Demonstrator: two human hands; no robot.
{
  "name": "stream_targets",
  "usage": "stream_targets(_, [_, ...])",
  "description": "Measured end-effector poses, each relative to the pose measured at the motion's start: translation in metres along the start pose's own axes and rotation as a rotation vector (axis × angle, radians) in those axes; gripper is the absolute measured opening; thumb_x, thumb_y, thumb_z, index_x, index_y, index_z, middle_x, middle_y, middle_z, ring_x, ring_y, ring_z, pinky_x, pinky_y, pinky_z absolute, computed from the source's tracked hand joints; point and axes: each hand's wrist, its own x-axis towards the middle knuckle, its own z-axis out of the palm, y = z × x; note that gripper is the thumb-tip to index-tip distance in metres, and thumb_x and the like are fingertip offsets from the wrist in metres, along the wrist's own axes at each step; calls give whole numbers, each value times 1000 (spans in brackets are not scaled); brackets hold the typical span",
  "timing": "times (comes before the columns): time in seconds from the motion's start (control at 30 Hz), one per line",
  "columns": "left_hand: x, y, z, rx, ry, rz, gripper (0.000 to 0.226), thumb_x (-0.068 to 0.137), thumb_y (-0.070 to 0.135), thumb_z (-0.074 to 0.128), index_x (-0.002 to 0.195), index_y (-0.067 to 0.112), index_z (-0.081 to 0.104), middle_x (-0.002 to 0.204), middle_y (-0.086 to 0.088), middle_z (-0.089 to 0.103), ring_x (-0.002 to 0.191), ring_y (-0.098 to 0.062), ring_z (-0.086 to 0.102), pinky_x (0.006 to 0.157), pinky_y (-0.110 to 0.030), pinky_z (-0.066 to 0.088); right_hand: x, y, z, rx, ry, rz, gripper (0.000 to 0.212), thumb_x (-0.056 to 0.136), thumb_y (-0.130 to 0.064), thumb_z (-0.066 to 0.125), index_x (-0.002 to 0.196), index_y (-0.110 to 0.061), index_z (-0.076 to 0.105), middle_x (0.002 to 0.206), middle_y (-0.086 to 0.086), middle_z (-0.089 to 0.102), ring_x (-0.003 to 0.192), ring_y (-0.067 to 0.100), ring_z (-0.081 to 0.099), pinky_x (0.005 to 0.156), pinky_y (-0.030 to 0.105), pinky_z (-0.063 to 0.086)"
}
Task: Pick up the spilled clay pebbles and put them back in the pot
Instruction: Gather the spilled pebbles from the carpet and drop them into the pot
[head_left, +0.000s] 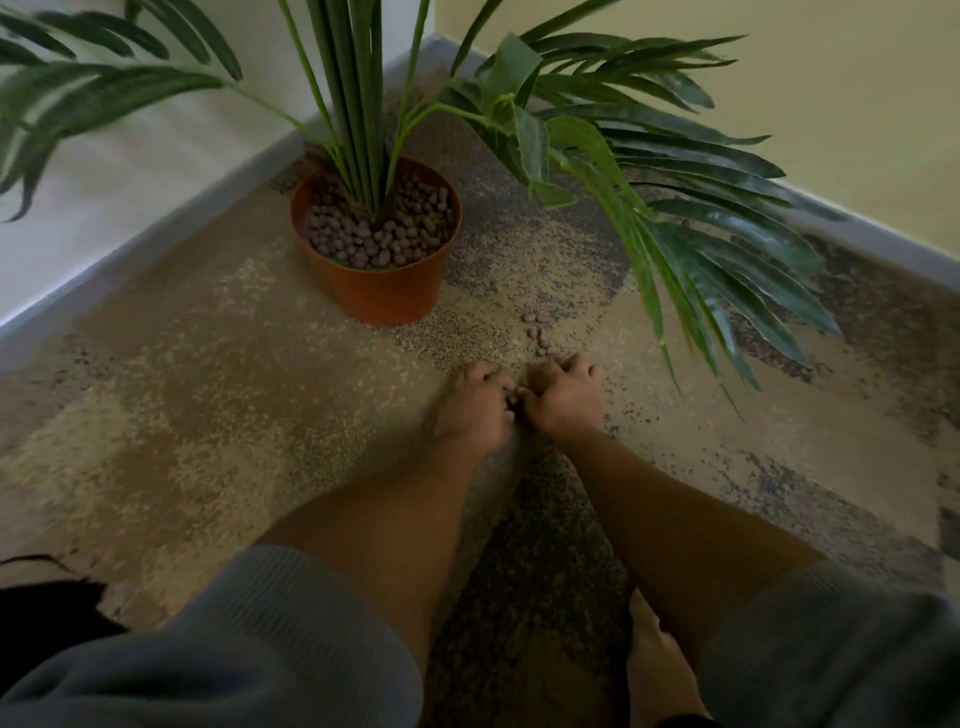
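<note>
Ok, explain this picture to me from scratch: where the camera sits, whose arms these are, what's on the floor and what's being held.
There is one picture only, taken by a wide-angle camera worn on a person's head, looking forward and down. No machine is involved: the two bare arms in grey sleeves are the wearer's own. The left hand and right hand meet on the speckled carpet, fingers curled, and a few clay pebbles show between them. More spilled pebbles lie in a short trail just beyond the hands. Further back, in the room's corner, stands an orange pot already full of pebbles, with a green leafy plant growing from it.
</note>
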Motion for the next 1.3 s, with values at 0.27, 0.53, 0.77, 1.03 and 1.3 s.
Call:
stream_targets(0.27, [1, 2, -2, -6, -26, 12, 27, 85, 26, 66, 111, 28, 60, 128, -2, 45, 117, -24, 42, 101, -39, 41, -8, -6, 4, 346, -60, 30, 22, 95, -31, 53, 108, -22, 67, 100, -7, 48, 86, 5, 46, 82, 21, 42])
stream_targets(0.53, [-6, 6, -6, 1, -97, -58, 17, 85, 21, 64, 101, 27, 62, 145, -6, 39, 115, -27, 55, 97, -41, 47, -11, -11, 5, 431, -36, 134, 24, 98, -25, 46, 113, -18, 64, 84, -19, 45, 70, -2, 45, 56, 12, 30])
stream_targets(0.77, [-5, 11, -7, 129, -56, -57, 31, 87, 14, 60, 118, 19, 57, 137, -9, 47, 115, -32, 56, 97, -42, 49, -10, -23, 3, 346, -152, 129, 37, 99, -17, 39, 129, -12, 60, 137, 11, 52, 127, 24, 46, 78, 8, 29])
stream_targets(1.03, [-8, 8, -14, 25, -37, -108, 27, 86, 17, 61, 112, 21, 62, 113, -7, 63, 101, -27, 61, 84, -40, 55, -10, -34, -8, 510, -141, 210, 18, 89, -7, 59, 93, -17, 73, 100, 3, 69, 100, 17, 64, 88, 23, 49])
stream_targets(1.3, [-3, 0, -31, -1303, -111, -714, 10, 91, 4, 56, 93, 4, 66, 104, -10, 67, 82, -10, 66, 68, -19, 59, -13, -44, -8, 1316, -294, 605, 12, 88, 7, 59, 87, -4, 65, 91, 13, 66, 81, 23, 67, 70, 31, 62])
